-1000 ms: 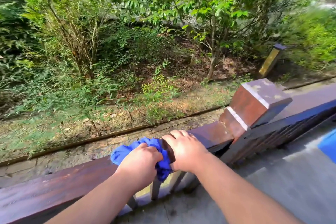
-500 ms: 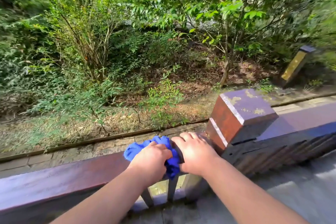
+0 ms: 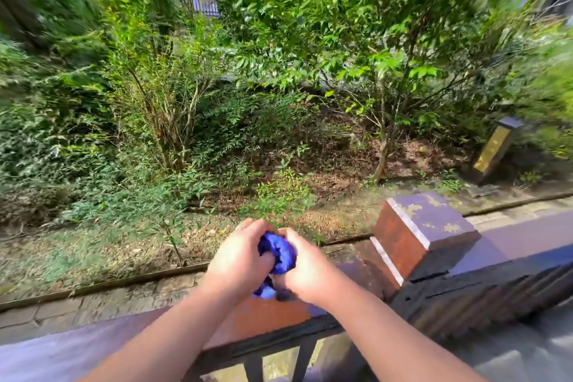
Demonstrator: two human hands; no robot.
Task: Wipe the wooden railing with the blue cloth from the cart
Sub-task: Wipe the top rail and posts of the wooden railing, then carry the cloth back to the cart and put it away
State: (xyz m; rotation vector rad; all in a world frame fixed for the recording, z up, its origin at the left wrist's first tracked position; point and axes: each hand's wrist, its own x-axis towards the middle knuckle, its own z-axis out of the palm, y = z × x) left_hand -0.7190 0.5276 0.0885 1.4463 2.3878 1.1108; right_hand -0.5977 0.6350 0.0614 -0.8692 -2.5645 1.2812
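Blue cloth (image 3: 279,253) bunched between left hand (image 3: 238,262); right hand (image 3: 305,273).

I am reaching both bare forearms up from the bottom of the frame toward its lower centre, where they are converging. My left hand (image 3: 238,260) and my right hand (image 3: 305,270) are pressing together, knuckles up. The fingers (image 3: 257,226) of both hands are curling inward, closing tightly around the bunched blue cloth (image 3: 279,253) between my palms.
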